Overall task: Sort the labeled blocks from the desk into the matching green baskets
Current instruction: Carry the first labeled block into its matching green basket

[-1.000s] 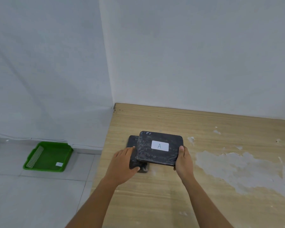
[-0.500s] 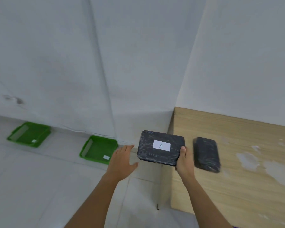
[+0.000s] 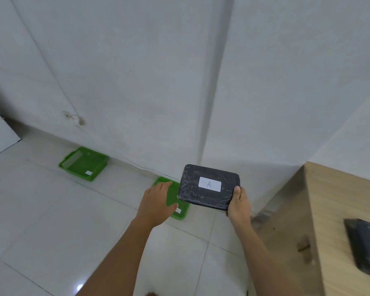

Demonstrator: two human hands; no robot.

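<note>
My right hand (image 3: 239, 205) grips the right end of a black wrapped block (image 3: 207, 186) with a white label marked "A", held in the air over the floor. My left hand (image 3: 156, 201) is open, fingers spread, just left of the block and not touching it. Below both hands a green basket (image 3: 179, 212) lies on the floor by the wall, mostly hidden by them. A second green basket (image 3: 83, 164) with a small white label lies farther left along the wall. Another black block (image 3: 366, 246) rests on the wooden desk (image 3: 338, 210) at the right edge.
White floor tiles spread across the lower left. A white wall with a corner ridge runs behind the baskets, with a thin cable along it. The desk's side panel (image 3: 286, 227) stands at the right.
The view has swung left from the desk to the floor. The "A" block left the desk in my right hand; my left hand let go of it and opened. A second basket came into view.
</note>
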